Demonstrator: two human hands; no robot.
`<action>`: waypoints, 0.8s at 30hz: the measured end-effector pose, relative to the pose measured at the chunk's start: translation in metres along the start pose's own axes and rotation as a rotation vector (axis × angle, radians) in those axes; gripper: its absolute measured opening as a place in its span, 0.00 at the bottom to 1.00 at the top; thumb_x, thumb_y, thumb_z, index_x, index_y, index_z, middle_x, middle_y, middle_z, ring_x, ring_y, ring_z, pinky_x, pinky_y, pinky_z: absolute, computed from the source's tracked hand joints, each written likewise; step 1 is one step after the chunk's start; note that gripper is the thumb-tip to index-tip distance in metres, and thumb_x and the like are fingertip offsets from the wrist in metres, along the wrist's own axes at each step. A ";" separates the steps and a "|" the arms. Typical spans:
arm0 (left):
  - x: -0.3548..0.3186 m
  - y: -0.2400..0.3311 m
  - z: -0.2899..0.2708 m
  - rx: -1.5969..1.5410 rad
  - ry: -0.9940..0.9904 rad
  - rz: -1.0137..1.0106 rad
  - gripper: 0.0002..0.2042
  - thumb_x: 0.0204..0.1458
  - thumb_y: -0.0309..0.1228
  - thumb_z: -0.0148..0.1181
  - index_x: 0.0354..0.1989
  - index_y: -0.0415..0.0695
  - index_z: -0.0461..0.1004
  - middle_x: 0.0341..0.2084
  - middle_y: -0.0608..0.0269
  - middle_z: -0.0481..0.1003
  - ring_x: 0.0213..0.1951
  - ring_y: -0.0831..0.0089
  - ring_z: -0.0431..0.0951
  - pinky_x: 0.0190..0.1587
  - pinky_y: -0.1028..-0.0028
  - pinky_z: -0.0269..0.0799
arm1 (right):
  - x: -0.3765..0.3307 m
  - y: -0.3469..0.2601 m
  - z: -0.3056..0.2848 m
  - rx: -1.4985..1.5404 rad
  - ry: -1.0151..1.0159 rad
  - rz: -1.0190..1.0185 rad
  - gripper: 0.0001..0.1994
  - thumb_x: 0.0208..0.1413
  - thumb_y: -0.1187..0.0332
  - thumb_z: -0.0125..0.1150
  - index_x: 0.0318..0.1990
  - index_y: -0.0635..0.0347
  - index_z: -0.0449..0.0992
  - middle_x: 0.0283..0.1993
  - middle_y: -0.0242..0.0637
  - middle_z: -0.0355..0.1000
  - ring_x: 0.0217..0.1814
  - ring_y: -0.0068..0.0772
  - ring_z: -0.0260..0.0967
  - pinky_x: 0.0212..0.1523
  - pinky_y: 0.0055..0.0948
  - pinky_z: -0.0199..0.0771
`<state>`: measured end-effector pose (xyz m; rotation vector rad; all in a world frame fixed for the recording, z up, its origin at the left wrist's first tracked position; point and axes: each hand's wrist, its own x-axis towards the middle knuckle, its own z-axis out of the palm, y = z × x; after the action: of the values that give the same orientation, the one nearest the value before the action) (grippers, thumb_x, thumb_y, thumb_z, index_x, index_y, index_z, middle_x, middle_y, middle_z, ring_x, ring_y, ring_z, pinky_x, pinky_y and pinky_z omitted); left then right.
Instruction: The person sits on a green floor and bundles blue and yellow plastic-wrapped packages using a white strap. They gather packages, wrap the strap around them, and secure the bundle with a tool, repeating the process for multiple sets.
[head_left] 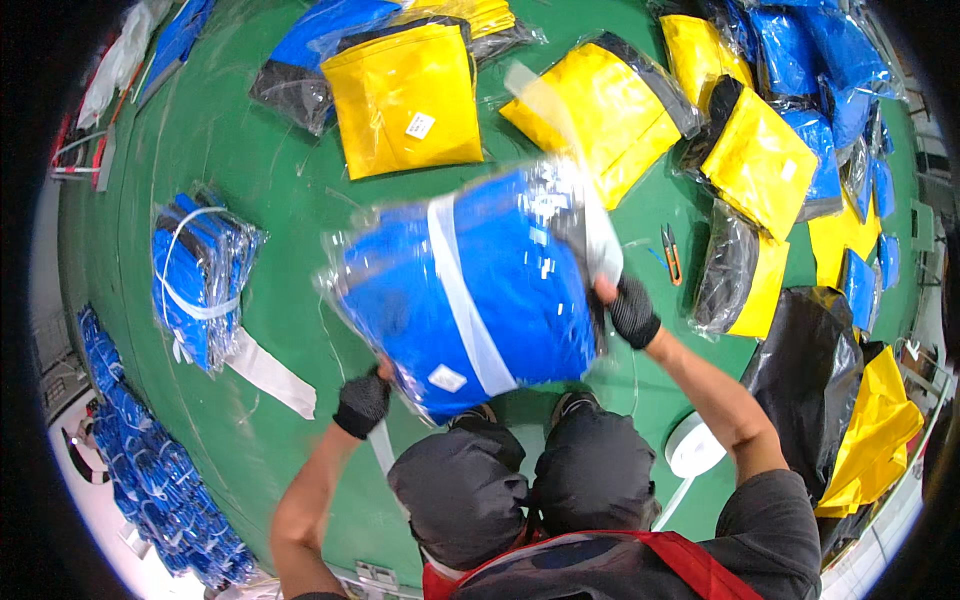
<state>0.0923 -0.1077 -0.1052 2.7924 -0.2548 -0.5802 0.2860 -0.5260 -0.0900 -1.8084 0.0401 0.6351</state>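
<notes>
Head cam: L hand [362, 402] grips blue bundle [395, 280] by lower-left corner, R hand [632, 312] by right edge, just past knees [455, 490]. White strap [466, 290] crosses it, so tying's prob. partway; no knot visible. Strapped bundle [195, 265] at left looks done; yellow pkgs. [400, 95] seem yet to do.

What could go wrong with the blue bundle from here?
1. The blue bundle of clear-plastic-wrapped packets might shift or slip: its wrapping looks slick, and the left-hand fingers and right-hand fingers hold it by the edges.
2. The loose white flat strip below the left hand might snag on the left knee.
3. The small orange-and-black snips on the green floor might nick the plastic if the bundle lands there.
</notes>
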 end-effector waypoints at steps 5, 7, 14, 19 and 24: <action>-0.040 0.034 -0.017 -0.107 -0.454 -0.012 0.33 0.45 0.28 0.50 0.64 0.55 0.50 0.25 0.55 0.71 0.23 0.55 0.73 0.24 0.58 0.66 | -0.063 0.017 0.004 -0.051 -0.003 -0.157 0.27 0.33 0.51 0.73 0.39 0.60 0.74 0.32 0.42 0.73 0.36 0.42 0.72 0.40 0.34 0.70; -0.048 0.039 -0.012 -0.262 -0.504 -0.102 0.25 0.46 0.30 0.50 0.57 0.53 0.62 0.25 0.53 0.72 0.25 0.54 0.74 0.26 0.58 0.68 | -0.068 0.013 -0.005 -0.147 -0.069 -0.151 0.26 0.35 0.50 0.71 0.39 0.58 0.74 0.33 0.42 0.73 0.38 0.43 0.72 0.40 0.35 0.71; -0.049 0.033 -0.016 -0.119 -0.584 -0.155 0.07 0.46 0.35 0.49 0.30 0.48 0.72 0.24 0.55 0.74 0.23 0.56 0.75 0.26 0.56 0.69 | -0.060 0.068 0.005 -0.549 -0.113 -0.020 0.17 0.46 0.53 0.53 0.39 0.54 0.74 0.38 0.47 0.72 0.42 0.52 0.66 0.44 0.46 0.65; -0.007 0.046 -0.069 -0.069 -0.553 -0.004 0.17 0.47 0.35 0.49 0.48 0.51 0.68 0.19 0.61 0.71 0.19 0.61 0.73 0.21 0.62 0.67 | -0.046 0.078 -0.002 -0.616 -0.287 0.069 0.17 0.48 0.54 0.50 0.38 0.56 0.74 0.34 0.48 0.72 0.36 0.51 0.69 0.39 0.44 0.67; 0.015 0.066 -0.123 -0.082 -0.852 -0.498 0.14 0.54 0.42 0.43 0.38 0.49 0.71 0.20 0.54 0.74 0.24 0.53 0.75 0.25 0.54 0.68 | -0.020 0.003 -0.021 -0.379 -0.279 0.475 0.19 0.55 0.53 0.48 0.33 0.63 0.74 0.29 0.54 0.71 0.36 0.54 0.69 0.35 0.44 0.67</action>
<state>0.1489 -0.1455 0.0176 2.3488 0.3139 -1.8229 0.2769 -0.5518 -0.0799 -2.0711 0.1747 1.2998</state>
